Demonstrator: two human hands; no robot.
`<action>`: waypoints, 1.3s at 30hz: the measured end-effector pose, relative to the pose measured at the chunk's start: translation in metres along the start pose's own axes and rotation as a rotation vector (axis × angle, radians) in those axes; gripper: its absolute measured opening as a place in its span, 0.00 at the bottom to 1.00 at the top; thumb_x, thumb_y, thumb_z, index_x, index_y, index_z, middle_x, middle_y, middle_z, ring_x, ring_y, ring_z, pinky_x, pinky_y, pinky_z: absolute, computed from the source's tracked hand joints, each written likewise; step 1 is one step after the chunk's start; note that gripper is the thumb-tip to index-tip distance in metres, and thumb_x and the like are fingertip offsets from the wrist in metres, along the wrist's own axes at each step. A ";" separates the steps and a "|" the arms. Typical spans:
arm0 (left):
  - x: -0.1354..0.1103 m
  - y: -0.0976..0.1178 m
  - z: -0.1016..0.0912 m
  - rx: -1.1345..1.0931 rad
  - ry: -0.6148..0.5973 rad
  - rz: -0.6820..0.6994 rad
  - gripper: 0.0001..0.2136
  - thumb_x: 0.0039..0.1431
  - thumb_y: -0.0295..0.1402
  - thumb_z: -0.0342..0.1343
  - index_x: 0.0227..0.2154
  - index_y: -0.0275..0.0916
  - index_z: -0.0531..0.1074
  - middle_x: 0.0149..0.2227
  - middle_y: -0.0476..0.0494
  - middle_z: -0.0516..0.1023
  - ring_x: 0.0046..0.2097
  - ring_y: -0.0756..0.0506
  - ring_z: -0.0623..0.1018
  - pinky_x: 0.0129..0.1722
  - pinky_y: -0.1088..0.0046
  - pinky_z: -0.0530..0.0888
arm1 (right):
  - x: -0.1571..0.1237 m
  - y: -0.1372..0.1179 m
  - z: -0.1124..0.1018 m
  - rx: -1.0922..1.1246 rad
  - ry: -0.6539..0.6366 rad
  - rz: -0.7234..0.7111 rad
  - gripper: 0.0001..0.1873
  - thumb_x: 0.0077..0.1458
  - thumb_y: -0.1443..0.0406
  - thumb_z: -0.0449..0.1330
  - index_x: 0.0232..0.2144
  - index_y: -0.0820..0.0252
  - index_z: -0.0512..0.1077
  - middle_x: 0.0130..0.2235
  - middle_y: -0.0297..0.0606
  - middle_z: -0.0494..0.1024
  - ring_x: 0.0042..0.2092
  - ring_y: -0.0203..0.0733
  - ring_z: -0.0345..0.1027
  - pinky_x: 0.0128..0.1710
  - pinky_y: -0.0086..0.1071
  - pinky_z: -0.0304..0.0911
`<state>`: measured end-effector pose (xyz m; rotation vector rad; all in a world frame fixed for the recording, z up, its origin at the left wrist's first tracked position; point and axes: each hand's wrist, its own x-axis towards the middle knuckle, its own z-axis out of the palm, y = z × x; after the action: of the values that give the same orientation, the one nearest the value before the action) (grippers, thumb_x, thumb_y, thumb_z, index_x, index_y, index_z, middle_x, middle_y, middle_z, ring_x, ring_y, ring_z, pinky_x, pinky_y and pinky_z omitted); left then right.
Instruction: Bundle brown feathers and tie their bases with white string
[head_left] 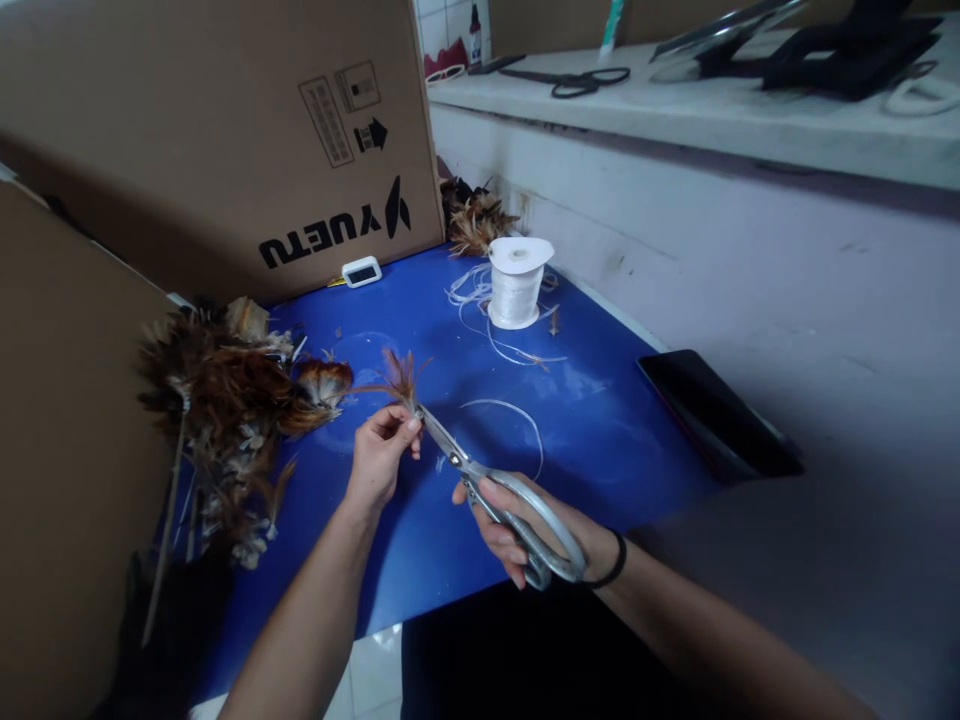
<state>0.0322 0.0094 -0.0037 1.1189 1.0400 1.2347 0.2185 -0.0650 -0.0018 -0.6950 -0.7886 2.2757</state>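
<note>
Pinched in my left hand point(379, 455) is a small bunch of brown feathers point(401, 378), its tips fanning upward. My right hand point(517, 525) is closed round the handles of silver scissors point(466, 465). The blade tips meet the base of the feathers beside my left thumb; whether they touch it I cannot tell. A length of white string point(517, 405) curves over the blue table point(427, 580) just beyond the scissors. Further back stands a spool of white string point(517, 285), upright, with loose loops around it.
On the left lies a large pile of brown feathers point(225, 400). A cardboard box point(225, 130) walls the back. Near it sits a small white digital device point(361, 272). A dark phone or tablet point(712, 415) rests at the right edge. Black scissors point(577, 80) lie on the ledge point(720, 135).
</note>
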 end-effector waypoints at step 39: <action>0.000 0.008 0.001 -0.112 -0.012 -0.082 0.11 0.46 0.34 0.63 0.27 0.37 0.66 0.26 0.50 0.71 0.22 0.55 0.68 0.19 0.80 0.65 | -0.018 -0.032 0.006 -0.600 0.249 -0.005 0.22 0.52 0.46 0.52 0.38 0.58 0.65 0.21 0.27 0.62 0.19 0.31 0.57 0.21 0.29 0.62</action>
<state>0.0318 0.0098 0.0041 0.9867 0.9864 1.2048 0.2391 -0.0595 0.0285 -1.2116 -1.3556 1.8896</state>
